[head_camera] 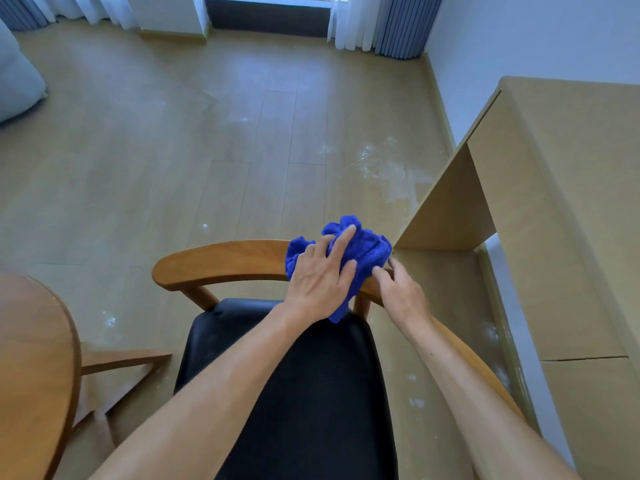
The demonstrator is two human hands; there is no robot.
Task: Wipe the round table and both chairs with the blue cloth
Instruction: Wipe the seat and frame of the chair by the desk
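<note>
Left hand (320,277) lies flat, fingers spread, pressing the bunched blue cloth (360,251) onto the wooden chair's curved backrest (221,259), right hand (403,294) beside it, fingers resting on the rail at the cloth's edge.

Cloth (360,251) vivid blue – chair (221,258) frame honey-brown wood, seat (311,393) black – floor (173,150) pale tan, white smudges

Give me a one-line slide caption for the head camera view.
Left hand presses the bunched blue cloth onto the chair backrest while the right hand rests beside it.
</note>
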